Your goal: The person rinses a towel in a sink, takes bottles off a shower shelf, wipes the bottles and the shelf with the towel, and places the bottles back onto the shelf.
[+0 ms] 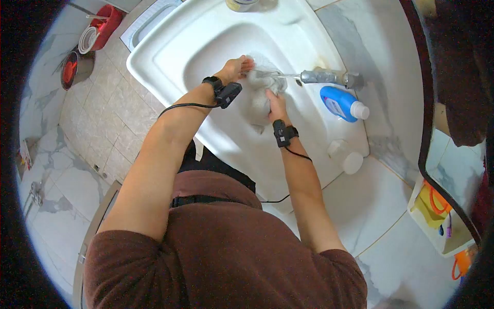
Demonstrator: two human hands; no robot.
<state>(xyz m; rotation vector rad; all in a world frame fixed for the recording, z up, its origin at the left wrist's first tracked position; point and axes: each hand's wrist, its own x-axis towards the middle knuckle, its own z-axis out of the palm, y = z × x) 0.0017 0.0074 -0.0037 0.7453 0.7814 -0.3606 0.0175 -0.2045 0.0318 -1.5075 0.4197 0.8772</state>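
Observation:
In the head view, a wet white cloth [260,107] hangs bunched in the basin of a white sink [213,56]. My right hand [277,107] grips the cloth at its right side, fingers partly hidden by it. To the upper left, my left hand [237,69] has its fingers stretched out beside the cloth's upper end and the water. A stream of water runs from the metal faucet [324,77] onto the cloth. Both wrists wear black straps with small cabled devices.
Right of the faucet lie a blue bottle [338,104] with a white cap and a white container [345,156]. A tub [241,4] stands at the sink's top edge. On the floor at left are a red basin [106,27] and dark bucket [77,68]. A wall tray [437,219] hangs at right.

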